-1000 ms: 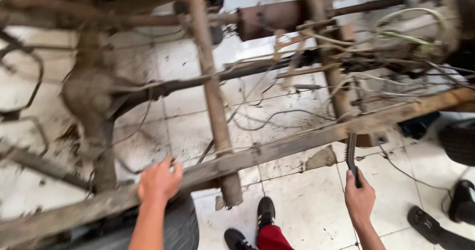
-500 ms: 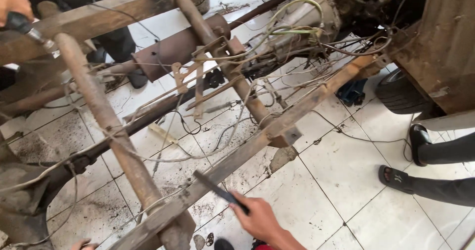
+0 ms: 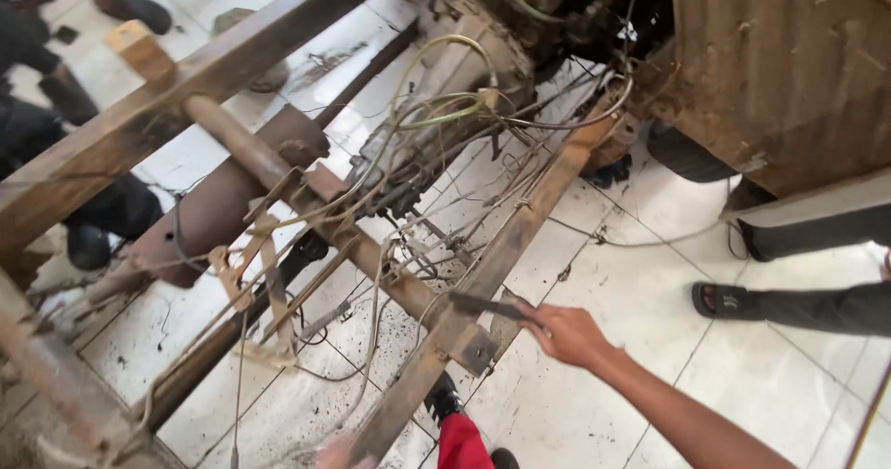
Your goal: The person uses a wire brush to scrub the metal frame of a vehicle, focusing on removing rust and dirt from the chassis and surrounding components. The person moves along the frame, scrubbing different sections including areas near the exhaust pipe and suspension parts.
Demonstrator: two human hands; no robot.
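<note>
Left hand: a blurred pinkish shape is showing at the bottom edge beside the near rail; whether it is open or gripping, I cannot tell.
Own legs: red trousers and a dark shoe are standing on the floor beside the rail.
Right hand: the right hand is closing its fingers round the handle end of a dark flat tool, blade pointing left, apparently to work at the frame.
Near rail: a rusty frame rail is running diagonally; the tool is lying across its upper face.
Wiring: loose pale cables are trailing over the gearbox area, hanging free.
Floor: white tiles are carrying dark specks and debris.
Bystander: a sandalled foot is resting at the right.
Body panel: a rusted sheet-metal wall is standing furthest off.
</note>
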